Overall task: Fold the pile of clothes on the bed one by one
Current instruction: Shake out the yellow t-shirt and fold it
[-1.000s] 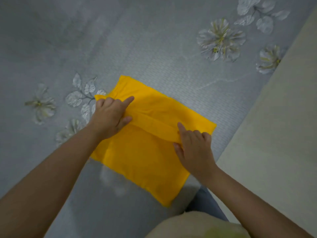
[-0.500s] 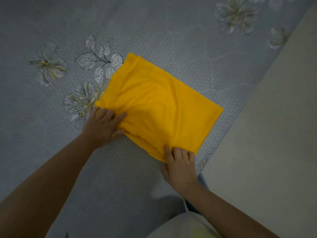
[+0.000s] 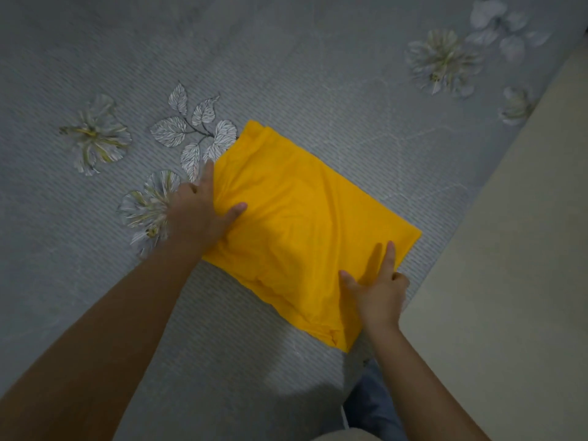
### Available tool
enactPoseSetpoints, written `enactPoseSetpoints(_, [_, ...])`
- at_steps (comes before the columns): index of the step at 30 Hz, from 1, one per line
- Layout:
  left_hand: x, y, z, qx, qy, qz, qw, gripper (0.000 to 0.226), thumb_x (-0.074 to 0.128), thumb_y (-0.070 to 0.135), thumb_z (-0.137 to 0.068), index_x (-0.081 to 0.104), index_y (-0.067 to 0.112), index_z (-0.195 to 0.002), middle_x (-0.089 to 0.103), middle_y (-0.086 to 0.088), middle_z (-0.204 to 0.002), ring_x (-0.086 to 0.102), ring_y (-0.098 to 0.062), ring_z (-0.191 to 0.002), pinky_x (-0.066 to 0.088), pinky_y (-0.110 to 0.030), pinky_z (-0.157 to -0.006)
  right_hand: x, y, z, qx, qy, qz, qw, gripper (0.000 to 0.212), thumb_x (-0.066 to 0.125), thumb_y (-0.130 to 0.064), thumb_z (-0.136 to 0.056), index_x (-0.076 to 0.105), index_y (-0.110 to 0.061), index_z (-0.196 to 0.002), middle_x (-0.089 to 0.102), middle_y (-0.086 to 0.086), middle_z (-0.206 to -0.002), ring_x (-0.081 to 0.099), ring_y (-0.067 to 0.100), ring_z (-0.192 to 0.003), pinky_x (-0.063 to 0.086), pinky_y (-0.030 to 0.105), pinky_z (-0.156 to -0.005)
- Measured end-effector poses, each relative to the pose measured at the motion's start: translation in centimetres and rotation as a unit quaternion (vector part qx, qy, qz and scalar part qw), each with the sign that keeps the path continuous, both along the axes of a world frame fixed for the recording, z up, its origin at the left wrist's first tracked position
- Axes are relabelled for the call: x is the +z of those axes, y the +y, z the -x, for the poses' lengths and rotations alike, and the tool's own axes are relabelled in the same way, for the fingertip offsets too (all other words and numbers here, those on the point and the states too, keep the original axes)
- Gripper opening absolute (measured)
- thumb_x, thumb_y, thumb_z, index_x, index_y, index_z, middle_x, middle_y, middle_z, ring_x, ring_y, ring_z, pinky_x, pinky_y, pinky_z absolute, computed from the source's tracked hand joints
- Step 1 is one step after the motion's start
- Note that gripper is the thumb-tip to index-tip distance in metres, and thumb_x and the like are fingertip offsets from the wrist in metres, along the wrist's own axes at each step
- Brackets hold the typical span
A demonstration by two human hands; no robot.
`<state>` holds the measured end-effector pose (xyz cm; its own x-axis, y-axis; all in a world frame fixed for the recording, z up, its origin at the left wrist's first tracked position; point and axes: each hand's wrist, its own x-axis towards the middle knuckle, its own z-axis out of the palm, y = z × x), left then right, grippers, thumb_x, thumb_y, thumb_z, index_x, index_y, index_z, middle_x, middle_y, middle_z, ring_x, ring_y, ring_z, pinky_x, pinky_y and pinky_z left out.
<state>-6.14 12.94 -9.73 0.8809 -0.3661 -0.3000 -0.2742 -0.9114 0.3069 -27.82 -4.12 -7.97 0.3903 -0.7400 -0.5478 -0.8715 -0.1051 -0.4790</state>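
Folded yellow garment lies long-axis upper-left to lower-right, hands gripping its left and right edges.

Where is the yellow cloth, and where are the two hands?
yellow cloth [image 3: 305, 218], head view, middle of its top layer.
left hand [image 3: 197, 214], head view, back of the hand.
right hand [image 3: 378, 291], head view, back of the hand.
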Motion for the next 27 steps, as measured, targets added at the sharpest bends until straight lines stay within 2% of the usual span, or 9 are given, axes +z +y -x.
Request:
enactPoseSetpoints(4, [-0.7, -2.3, 0.4, -0.015, 0.038, 0.024, 0.999, 0.087, 0.058, 0.049, -0.081, 0.003, 0.028, -0.146, 0.044, -0.03, -0.115, 0.052, -0.041, -0.094, 0.039, -0.04, -0.073, -0.7, -0.2, -1.3, -0.037, 0.011, -0.035, 0.999, 0.091, 0.067, -0.031, -0.081, 0.003, -0.031, -0.145, 0.027, 0.023, -0.134, 0.045, 0.039, -0.111, 0.039, 0.041, -0.091])
enactPoseSetpoints(6, [-0.6, -2.9, 0.4, -0.027, 0.057, 0.047, 0.997, 0.081, 0.058, 0.038, -0.086, 0.003, 0.027, -0.146, 0.05, -0.03, -0.114, 0.053, -0.041, -0.098, 0.04, -0.04, -0.075, -1.2, -0.8, -1.7, -0.033, -0.014, -0.041, 0.999, 0.087, 0.065, -0.024, -0.083, 0.004, -0.028, -0.145, 0.04, 0.022, -0.132, 0.049, 0.034, -0.107, 0.039, 0.035, -0.083])
enactPoseSetpoints(8, [-0.3, -3.0, 0.3, -0.036, 0.073, 0.086, 0.993, 0.076, 0.058, 0.026, -0.088, 0.009, 0.023, -0.146, 0.054, -0.03, -0.115, 0.053, -0.042, -0.1, 0.041, -0.041, -0.078, -1.5, -1.3, -1.7, -0.001, -0.043, -0.047, 0.998, 0.081, 0.062, -0.017, -0.086, 0.008, -0.025, -0.146, 0.051, 0.02, -0.125, 0.052, 0.025, -0.093, 0.034, 0.026, -0.072])
enactPoseSetpoints(10, [0.3, -3.0, 0.5, -0.03, 0.114, 0.133, 0.984, 0.072, 0.057, 0.018, -0.089, 0.013, 0.018, -0.145, 0.049, -0.028, -0.128, 0.052, -0.042, -0.107, 0.04, -0.04, -0.085, -1.3, -2.1, -1.2, 0.022, -0.064, -0.044, 0.997, 0.072, 0.058, -0.014, -0.088, 0.013, -0.023, -0.145, 0.054, 0.018, -0.124, 0.05, 0.018, -0.089, 0.031, 0.021, -0.067])
enactPoseSetpoints(12, [0.9, -3.2, 0.6, -0.012, 0.148, 0.153, 0.977, 0.07, 0.055, 0.017, -0.09, 0.012, 0.014, -0.145, 0.036, -0.022, -0.142, 0.043, -0.04, -0.122, 0.035, -0.038, -0.094, -0.8, -3.3, -0.5, 0.052, -0.078, -0.016, 0.995, 0.067, 0.054, -0.014, -0.091, 0.013, -0.02, -0.144, 0.053, 0.018, -0.125, 0.049, 0.016, -0.09, 0.033, 0.021, -0.07])
enactPoseSetpoints(15, [1.9, -4.1, 1.4, 0.006, 0.18, 0.143, 0.973, 0.071, 0.053, 0.018, -0.092, 0.007, 0.012, -0.145, 0.026, -0.02, -0.148, 0.033, -0.037, -0.131, 0.03, -0.038, -0.101, -0.1, -5.1, 0.0, 0.051, -0.08, -0.003, 0.995, 0.066, 0.052, -0.013, -0.092, 0.012, -0.013, -0.144, 0.043, 0.017, -0.138, 0.048, 0.027, -0.114, 0.035, 0.027, -0.09])
enactPoseSetpoints(17, [2.7, -5.3, 2.2, 0.024, 0.191, 0.149, 0.97, 0.074, 0.054, 0.017, -0.091, 0.004, 0.013, -0.145, 0.024, -0.019, -0.149, 0.032, -0.036, -0.131, 0.03, -0.038, -0.101, 0.5, -6.3, -0.4, 0.034, -0.076, -0.02, 0.996, 0.069, 0.053, -0.015, -0.091, 0.009, -0.01, -0.145, 0.037, 0.016, -0.143, 0.042, 0.029, -0.124, 0.033, 0.028, -0.097])
enactPoseSetpoints(22, [5.4, -9.4, 2.7, 0.034, 0.218, 0.144, 0.965, 0.089, 0.063, 0.02, -0.085, -0.004, 0.014, -0.145, 0.022, -0.014, -0.15, 0.03, -0.036, -0.132, 0.031, -0.04, -0.101, 3.3, -11.9, -1.3, 0.018, -0.098, -0.061, 0.993, 0.079, 0.058, -0.02, -0.088, 0.003, -0.013, -0.145, 0.034, 0.014, -0.145, 0.041, 0.03, -0.125, 0.035, 0.03, -0.098])
enactPoseSetpoints(27, [10.2, -17.6, 2.2, 0.046, 0.22, 0.192, 0.955, 0.091, 0.064, 0.016, -0.084, -0.003, 0.019, -0.146, 0.02, -0.011, -0.152, 0.03, -0.032, -0.133, 0.03, -0.04, -0.104, 7.9, -20.9, -2.0, 0.019, -0.147, -0.077, 0.986, 0.083, 0.061, -0.022, -0.087, 0.001, -0.019, -0.145, 0.029, 0.012, -0.148, 0.038, 0.032, -0.127, 0.037, 0.034, -0.096])
